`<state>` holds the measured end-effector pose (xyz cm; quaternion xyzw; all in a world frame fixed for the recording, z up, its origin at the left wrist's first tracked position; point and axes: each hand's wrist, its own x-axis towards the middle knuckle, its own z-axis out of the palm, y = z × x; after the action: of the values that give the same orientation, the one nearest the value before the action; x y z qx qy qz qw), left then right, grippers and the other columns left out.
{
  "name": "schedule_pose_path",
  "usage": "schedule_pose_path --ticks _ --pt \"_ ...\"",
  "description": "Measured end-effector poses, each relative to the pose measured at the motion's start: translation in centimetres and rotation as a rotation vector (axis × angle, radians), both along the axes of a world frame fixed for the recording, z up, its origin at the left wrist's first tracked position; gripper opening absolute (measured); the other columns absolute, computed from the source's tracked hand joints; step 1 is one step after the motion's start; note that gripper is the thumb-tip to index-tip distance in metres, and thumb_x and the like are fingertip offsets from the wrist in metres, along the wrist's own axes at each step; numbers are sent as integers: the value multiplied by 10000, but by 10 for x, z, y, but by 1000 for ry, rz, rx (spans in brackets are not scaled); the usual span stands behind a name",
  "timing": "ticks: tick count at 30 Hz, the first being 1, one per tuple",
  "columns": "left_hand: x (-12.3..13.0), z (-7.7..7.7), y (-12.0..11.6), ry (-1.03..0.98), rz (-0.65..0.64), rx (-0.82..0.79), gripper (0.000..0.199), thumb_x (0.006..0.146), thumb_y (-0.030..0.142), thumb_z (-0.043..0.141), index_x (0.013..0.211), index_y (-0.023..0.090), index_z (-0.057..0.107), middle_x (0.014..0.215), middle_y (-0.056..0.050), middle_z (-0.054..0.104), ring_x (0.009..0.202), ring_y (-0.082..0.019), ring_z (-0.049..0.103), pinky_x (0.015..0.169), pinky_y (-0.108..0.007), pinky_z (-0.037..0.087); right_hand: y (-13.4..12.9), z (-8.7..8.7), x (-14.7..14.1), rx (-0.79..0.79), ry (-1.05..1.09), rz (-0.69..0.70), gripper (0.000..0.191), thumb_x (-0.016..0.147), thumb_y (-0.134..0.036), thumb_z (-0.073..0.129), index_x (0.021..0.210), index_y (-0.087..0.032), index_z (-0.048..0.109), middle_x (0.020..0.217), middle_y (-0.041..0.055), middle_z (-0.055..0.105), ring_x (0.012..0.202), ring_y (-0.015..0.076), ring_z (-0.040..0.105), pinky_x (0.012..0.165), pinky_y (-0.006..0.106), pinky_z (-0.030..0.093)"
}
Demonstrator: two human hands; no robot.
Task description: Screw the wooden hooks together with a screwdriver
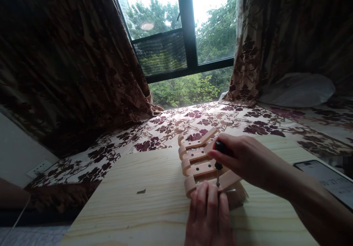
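Observation:
Several pale wooden hooks (197, 169) stand in a row on the wooden board, each with an upturned rounded end and dark screws or screw holes in its flat part. My right hand (239, 154) is closed around the black handle of a screwdriver (218, 163), held nearly upright. Its tip meets a screw in the nearest hook. My left hand (208, 213) grips the near side of that hook, fingertips beside the screwdriver tip; its thumb is hidden. Clear plastic shows beneath and between the hooks. One loose dark screw (141, 191) lies to the left.
The pale wooden board (124, 209) rests on floral fabric (165, 132) by a window (190, 36) with patterned curtains (68, 62). A phone (328, 181) showing digits lies at the right, partly behind my forearm. A whitish bundle (300, 89) sits farther back.

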<state>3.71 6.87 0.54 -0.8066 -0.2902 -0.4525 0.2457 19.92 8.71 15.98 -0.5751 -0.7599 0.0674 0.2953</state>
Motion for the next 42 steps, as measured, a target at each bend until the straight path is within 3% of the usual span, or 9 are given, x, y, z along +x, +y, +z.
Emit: schedule_pose_path --ticks 3,10,15,19,22,25,34,38,42 --pt "-4 2 -1 64 8 -11 337 859 147 407 1108 118 632 1182 -151 629 1267 -320 493 1052 -463 390 1 0 1 3 -5 -48 248 922 -396 499 763 -206 514 685 29 616 610 166 524 576 281 338" --pt "-10 7 -3 128 1 -37 337 842 160 462 1127 106 632 1221 -153 606 1288 -334 464 1066 -467 377 -11 7 10 1 112 172 152 930 -311 506 837 -222 588 701 -16 635 605 127 530 563 239 361" --pt "-16 12 -2 223 -10 -18 354 864 252 494 1149 100 637 1240 -156 595 1257 -339 483 1046 -457 378 -7 6 5 65 -61 40 204 946 -322 466 815 -201 566 678 12 636 578 150 539 549 265 333" --pt "-12 13 -1 140 -12 0 339 895 267 446 1100 105 661 1189 -139 622 1198 -313 522 1021 -438 388 -5 26 0 80 -364 119 212 935 -247 447 762 -185 552 670 40 624 550 155 513 524 285 275" --pt "-8 14 0 101 -13 27 324 885 252 446 1067 108 672 1151 -126 646 1161 -301 541 1012 -427 387 -10 49 -2 -67 -442 320 109 876 -175 544 774 -182 579 744 29 644 620 137 541 544 258 300" --pt "-7 13 2 91 -11 45 320 884 259 439 1045 114 674 1114 -121 665 1133 -295 554 993 -423 396 -15 63 -6 -144 -525 349 108 862 -122 556 783 -177 605 775 32 657 665 138 560 570 248 317" --pt "-8 7 2 119 4 53 359 756 206 589 1092 103 661 1169 -132 643 1179 -326 524 1002 -445 402 -3 44 -10 -49 -598 123 179 917 -218 500 767 -168 583 694 46 644 585 154 532 520 276 232" --pt "-8 9 2 135 20 48 345 778 223 592 1097 110 660 1170 -128 639 1172 -320 530 988 -440 424 -7 51 -3 -31 -514 240 59 870 -193 550 839 -184 599 709 19 632 584 135 499 531 257 258" --pt "-8 7 1 170 22 19 373 793 254 598 1133 106 646 1213 -137 619 1196 -330 517 1004 -446 423 -10 58 -1 -78 -444 381 145 879 -128 516 766 -171 595 749 22 631 629 116 500 577 232 318"
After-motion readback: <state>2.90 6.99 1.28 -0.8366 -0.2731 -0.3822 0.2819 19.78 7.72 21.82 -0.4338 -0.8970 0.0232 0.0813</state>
